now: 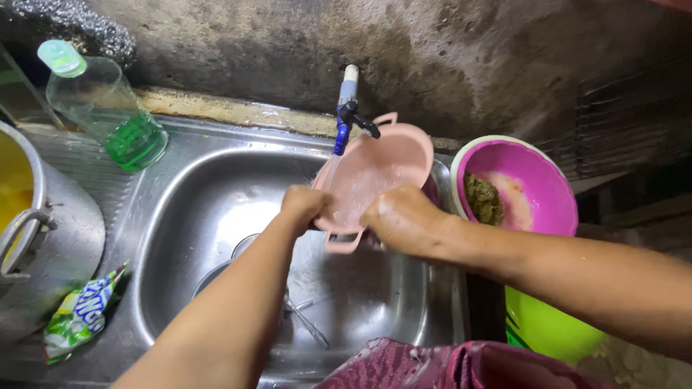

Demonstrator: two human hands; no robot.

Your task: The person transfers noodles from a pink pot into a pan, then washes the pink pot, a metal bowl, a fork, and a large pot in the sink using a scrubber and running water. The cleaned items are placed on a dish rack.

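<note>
Evidently, a pink strainer (375, 176) is gripped by both hands, left (303, 205) and right (404, 220), fingers clamped on its rim, tilted so water from the tap (349, 108) runs through it.

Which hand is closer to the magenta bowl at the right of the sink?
Right. The right hand is beside the magenta bowl, holding the pink bowl; the left hand grips its far edge.
</note>
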